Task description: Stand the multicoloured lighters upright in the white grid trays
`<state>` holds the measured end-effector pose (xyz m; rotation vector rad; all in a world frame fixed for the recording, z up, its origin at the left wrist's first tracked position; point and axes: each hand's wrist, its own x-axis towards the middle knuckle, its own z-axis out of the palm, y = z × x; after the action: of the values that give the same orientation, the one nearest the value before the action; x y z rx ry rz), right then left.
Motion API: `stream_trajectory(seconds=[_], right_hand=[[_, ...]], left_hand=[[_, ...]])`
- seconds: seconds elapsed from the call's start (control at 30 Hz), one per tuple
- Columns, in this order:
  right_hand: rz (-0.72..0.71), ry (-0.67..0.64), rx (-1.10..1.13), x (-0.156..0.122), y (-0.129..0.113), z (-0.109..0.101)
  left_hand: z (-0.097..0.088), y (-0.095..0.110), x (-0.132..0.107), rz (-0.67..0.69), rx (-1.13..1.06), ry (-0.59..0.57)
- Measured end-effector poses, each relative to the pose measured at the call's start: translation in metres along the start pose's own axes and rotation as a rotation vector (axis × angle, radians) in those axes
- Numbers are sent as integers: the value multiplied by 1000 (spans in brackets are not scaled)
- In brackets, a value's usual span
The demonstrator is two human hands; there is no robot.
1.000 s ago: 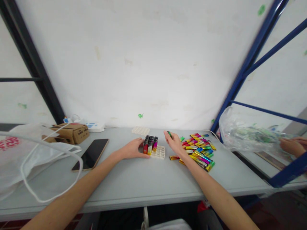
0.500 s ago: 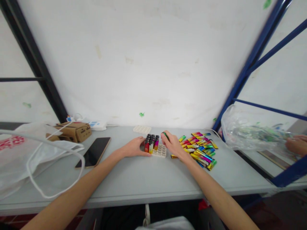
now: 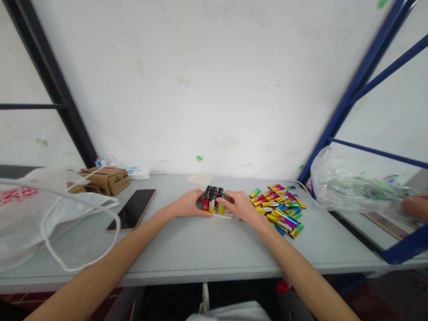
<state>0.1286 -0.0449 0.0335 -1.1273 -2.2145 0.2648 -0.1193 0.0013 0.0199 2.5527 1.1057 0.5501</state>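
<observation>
Several black-topped lighters (image 3: 211,205) stand upright in rows in a small white tray (image 3: 227,216) with round holes. My left hand (image 3: 190,203) curves round the tray's left end, its thumb along the front edge and its fingers by the lighters. Over the right part of the tray, my right hand (image 3: 240,205) pinches a yellow-green lighter (image 3: 221,207) beside the standing rows. Its lower end is close to the holes; whether it is seated in one I cannot tell. A loose pile of shiny coloured lighters (image 3: 279,207) lies right of my right hand.
Another white holed tray (image 3: 199,179) lies near the wall. On the left are a phone (image 3: 132,209), a cardboard box (image 3: 110,180), a plastic bag (image 3: 30,214) and a white cable (image 3: 115,223). Beyond the blue frame (image 3: 334,116), another person's hand (image 3: 416,207) is near clear plastic wrapping (image 3: 354,183).
My right hand has moved left and down, bringing its lighter from beside the tray to the standing rows. My left hand stays at the tray. The view has shifted slightly.
</observation>
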Motion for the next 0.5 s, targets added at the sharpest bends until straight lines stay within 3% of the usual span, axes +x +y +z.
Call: stream_trajectory(seconds=[0.2,0.33,0.5], right_hand=[[-9,-82,-78,3,-1,0],[27,-168,27,2,-1,1],[53,-78,-270,1,1,1]], left_hand=[[-1,2,0,-18,0,0],[0,1,0,-14,27,-5],[-2,4,0,-32,24,-14]])
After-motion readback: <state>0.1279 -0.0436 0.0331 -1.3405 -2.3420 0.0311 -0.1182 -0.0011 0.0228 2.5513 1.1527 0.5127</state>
